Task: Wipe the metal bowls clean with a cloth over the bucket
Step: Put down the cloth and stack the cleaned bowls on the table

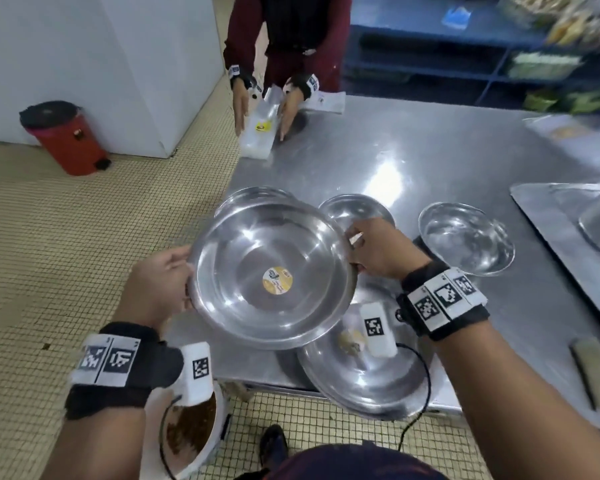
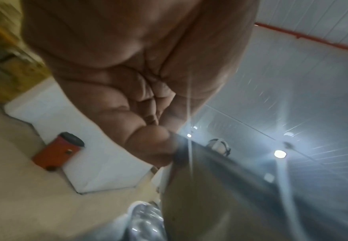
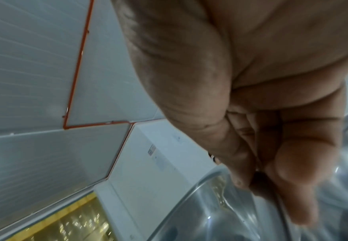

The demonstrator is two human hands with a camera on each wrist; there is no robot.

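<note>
I hold a large metal bowl (image 1: 271, 271) with a round yellow sticker in its bottom, tilted toward me above the table's near left corner. My left hand (image 1: 175, 271) grips its left rim, and my right hand (image 1: 357, 252) grips its right rim, with a small white scrap between the fingers. In the left wrist view my left hand (image 2: 154, 146) has its thumb on the bowl (image 2: 251, 195). In the right wrist view my right hand (image 3: 251, 182) has its fingers curled over the rim of the bowl (image 3: 210, 216). A white bucket (image 1: 201, 459) with brown matter stands on the floor under my left wrist.
Another large bowl (image 1: 361, 382) lies at the steel table's (image 1: 413, 157) front edge, with three more bowls (image 1: 465, 237) behind. A metal tray (image 1: 548, 223) sits at the right. Another person handles a plastic packet (image 1: 258, 133) at the far end. A red pedal bin (image 1: 66, 140) stands on the floor.
</note>
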